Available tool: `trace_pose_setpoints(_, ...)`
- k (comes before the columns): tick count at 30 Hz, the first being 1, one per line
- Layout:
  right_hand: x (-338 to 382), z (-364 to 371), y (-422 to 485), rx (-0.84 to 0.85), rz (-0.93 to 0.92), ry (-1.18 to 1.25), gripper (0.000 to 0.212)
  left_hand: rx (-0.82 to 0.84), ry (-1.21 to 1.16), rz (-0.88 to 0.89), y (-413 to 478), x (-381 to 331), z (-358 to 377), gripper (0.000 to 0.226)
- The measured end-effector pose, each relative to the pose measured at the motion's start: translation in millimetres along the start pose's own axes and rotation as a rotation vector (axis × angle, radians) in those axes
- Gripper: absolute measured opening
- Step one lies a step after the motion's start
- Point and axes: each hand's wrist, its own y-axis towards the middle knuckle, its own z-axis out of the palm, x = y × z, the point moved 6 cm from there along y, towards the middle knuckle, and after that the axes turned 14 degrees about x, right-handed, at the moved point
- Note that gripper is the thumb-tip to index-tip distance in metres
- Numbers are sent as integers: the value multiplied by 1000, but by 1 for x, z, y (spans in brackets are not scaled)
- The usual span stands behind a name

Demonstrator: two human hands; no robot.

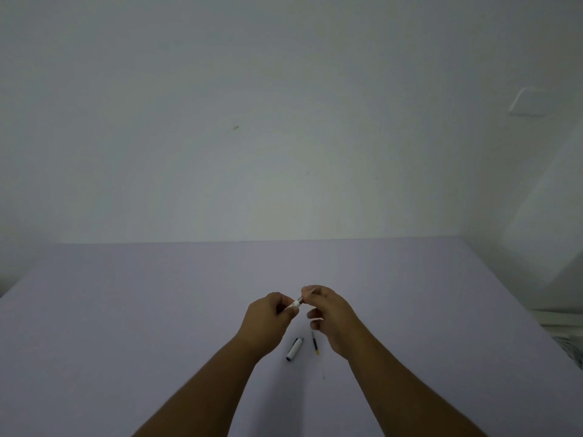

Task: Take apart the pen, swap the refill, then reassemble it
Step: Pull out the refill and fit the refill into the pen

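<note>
My left hand grips the white pen barrel above the lilac table. My right hand pinches the pen's dark tip section, where a thin point sticks out past my fingers. The two hands meet at the joint between barrel and tip. On the table below them lies the white pen cap with dark ends. Beside it, to the right, rests a thin refill with a dark upper part and a pale tail; my right hand partly covers it.
A plain pale wall rises behind the table's far edge. A white wall plate is fixed at the upper right. Blurred white objects sit past the table's right edge.
</note>
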Motion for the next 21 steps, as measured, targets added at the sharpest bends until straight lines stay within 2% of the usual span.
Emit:
trace_pose_setpoints(2,2,-1,0,9,-36,12,8,-6,-4,3,0,-1,-1,8)
trace_pose_setpoints(5,2,-3,-2,-34,19,-70,15,0,37,28,-1,-3,0,9)
trace_pose_setpoints(8,2,-2,-3,8,10,-64,6,0,32,17,-1,-3,1,9)
trace_pose_setpoints(14,3,0,-6,-16,25,-96,16,7,43,26,-2,-5,2,9)
trace_pose_setpoints(17,6,-1,-8,2,-28,-40,7,1,39,24,-3,-5,1,8)
trace_pose_setpoints(21,6,-3,-8,-77,37,-122,26,0,65,42,-4,-7,2,8)
